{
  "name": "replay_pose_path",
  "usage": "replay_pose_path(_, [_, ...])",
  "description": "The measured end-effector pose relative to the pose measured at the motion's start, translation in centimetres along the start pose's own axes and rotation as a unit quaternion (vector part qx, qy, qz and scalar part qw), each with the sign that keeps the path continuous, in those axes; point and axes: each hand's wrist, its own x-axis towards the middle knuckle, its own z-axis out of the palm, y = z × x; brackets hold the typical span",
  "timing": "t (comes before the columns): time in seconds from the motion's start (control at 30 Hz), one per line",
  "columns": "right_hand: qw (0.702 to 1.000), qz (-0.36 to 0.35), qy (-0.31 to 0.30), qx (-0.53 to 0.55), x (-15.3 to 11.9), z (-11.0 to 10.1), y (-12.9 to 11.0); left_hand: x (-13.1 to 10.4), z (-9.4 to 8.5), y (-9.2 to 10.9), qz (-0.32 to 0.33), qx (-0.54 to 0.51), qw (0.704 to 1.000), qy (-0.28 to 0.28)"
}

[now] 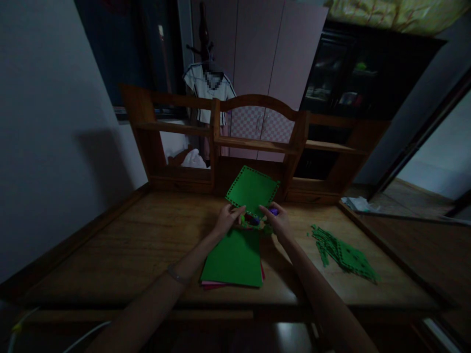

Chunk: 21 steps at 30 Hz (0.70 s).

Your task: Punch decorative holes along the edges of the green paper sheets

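A green square sheet (253, 189) with small holes along its edges is held up and tilted above the desk. My left hand (228, 218) pinches its lower left edge, and my right hand (276, 219) has hold of its lower right side. Small purple and green items (253, 220) lie between and behind my fingers; their exact shape is unclear. Nearer to me, a stack of plain green paper (233, 260) rests flat, with pink and red sheets showing beneath it.
Green cut strips (323, 245) and punched green sheets (355, 260) lie at the right of the wooden desk (147, 245). A wooden shelf (253, 144) stands along the back edge. White packaging (358, 204) sits at the far right.
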Motion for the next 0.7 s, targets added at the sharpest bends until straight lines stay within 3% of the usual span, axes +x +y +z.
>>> replay_pose_path(0.23, [0.999, 0.027, 0.032, 0.007, -0.4, -0.3, -1.0, 0.5, -0.3, -0.6, 0.035, -0.024, 0.999, 0.014])
replay_pose_path(0.5, [0.999, -0.032, 0.032, 0.000, -0.3, -0.3, -1.1, 0.3, -0.4, -0.4, 0.023, -0.011, 1.000, 0.011])
replay_pose_path(0.7, [0.999, -0.043, 0.026, -0.004, -0.1, -0.3, -0.6, 0.4, -0.5, -0.4, -0.005, -0.060, 0.998, 0.019])
